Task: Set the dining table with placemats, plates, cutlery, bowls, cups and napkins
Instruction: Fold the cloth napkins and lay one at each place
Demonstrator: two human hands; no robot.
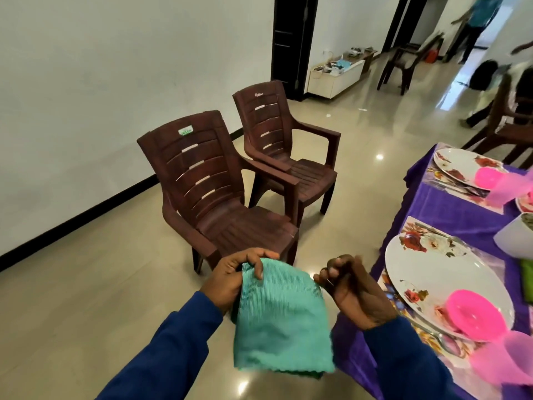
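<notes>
A teal ribbed cloth napkin (281, 321) hangs in front of me over the floor, left of the table. My left hand (239, 277) pinches its upper left corner. My right hand (354, 287) grips the upper right corner, fingers curled. On the purple-covered table (450, 209) at the right, a white flowered plate (432, 272) rests on a floral placemat (424, 226) and carries a pink bowl (476, 313). A translucent pink cup (507, 359) stands at the near edge. A second white plate (461, 166) farther back holds another pink bowl (490, 177).
Two brown plastic armchairs (219, 197) (288, 148) stand on the tiled floor ahead of me, beside the table. A white cup (516, 235) sits mid-table. More chairs (403, 62) and other people (476, 21) are at the far right near the doorways.
</notes>
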